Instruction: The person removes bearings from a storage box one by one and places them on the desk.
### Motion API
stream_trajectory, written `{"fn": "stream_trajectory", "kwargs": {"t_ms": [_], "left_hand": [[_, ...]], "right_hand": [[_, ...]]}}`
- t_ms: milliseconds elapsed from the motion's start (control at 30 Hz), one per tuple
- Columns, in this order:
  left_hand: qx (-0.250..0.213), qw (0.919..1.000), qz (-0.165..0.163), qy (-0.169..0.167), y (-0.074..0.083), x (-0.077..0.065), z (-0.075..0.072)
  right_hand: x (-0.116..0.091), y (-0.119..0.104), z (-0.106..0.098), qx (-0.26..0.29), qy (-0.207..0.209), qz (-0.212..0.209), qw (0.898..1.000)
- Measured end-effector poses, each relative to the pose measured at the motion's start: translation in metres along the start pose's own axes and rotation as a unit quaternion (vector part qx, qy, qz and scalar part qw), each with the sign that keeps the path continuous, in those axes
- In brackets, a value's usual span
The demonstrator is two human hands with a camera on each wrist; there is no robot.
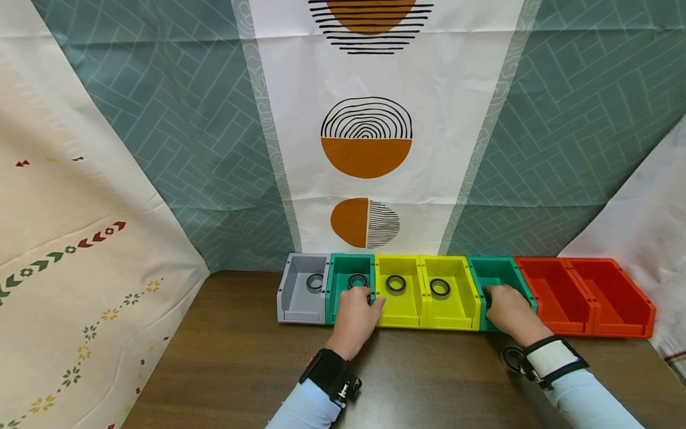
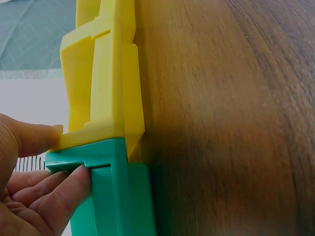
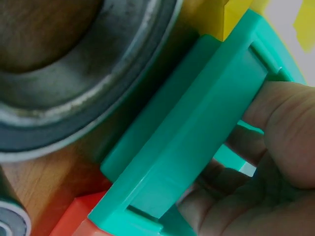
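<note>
My left hand point(image 1: 355, 317) is at the seam between the left green bin point(image 1: 336, 301) and a yellow bin point(image 1: 399, 316). In the left wrist view its thumb point(image 2: 37, 135) lies on the yellow side and its fingers point(image 2: 66, 196) on the green side, pinching the joined walls. My right hand point(image 1: 509, 308) reaches into the right green bin point(image 1: 495, 271). The right wrist view shows its bent fingers point(image 3: 197, 201) behind the front wall; whether they hold anything is hidden. Beside the right wrist lies a bearing ring point(image 1: 513, 359), large in the right wrist view.
A grey bin point(image 1: 300, 310), another yellow bin point(image 1: 455, 319) and two red bins point(image 1: 563, 319) complete the row on the wooden table point(image 1: 412, 381). Bearing rings sit in the grey, left green and both yellow bins, one being point(image 1: 395, 285). Behind hangs a patterned cloth point(image 1: 429, 208).
</note>
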State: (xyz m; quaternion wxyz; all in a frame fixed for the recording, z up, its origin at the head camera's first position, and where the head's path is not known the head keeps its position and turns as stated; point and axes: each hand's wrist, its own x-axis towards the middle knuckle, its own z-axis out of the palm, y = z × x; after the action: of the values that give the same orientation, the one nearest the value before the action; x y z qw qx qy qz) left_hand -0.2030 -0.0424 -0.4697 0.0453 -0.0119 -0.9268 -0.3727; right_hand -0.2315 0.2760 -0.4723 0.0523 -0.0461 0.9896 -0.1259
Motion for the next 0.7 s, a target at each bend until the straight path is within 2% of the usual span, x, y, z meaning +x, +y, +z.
{"fn": "stream_trajectory", "kwargs": {"t_ms": [233, 467, 700], "left_hand": [[-0.01, 0.9999, -0.002, -0.003, 0.0, -0.001, -0.001], [-0.006, 1.0, -0.002, 0.002, 0.0, -0.001, 0.001], [-0.014, 0.9999, 0.001, 0.005, 0.0, -0.001, 0.0]], "right_hand": [[-0.003, 0.0, 0.0, -0.028, 0.017, -0.017, 0.999], [-0.004, 0.006, 0.005, -0.029, 0.079, -0.046, 0.995], [-0.007, 0.012, 0.001, -0.016, 0.11, -0.06, 0.992]]}}
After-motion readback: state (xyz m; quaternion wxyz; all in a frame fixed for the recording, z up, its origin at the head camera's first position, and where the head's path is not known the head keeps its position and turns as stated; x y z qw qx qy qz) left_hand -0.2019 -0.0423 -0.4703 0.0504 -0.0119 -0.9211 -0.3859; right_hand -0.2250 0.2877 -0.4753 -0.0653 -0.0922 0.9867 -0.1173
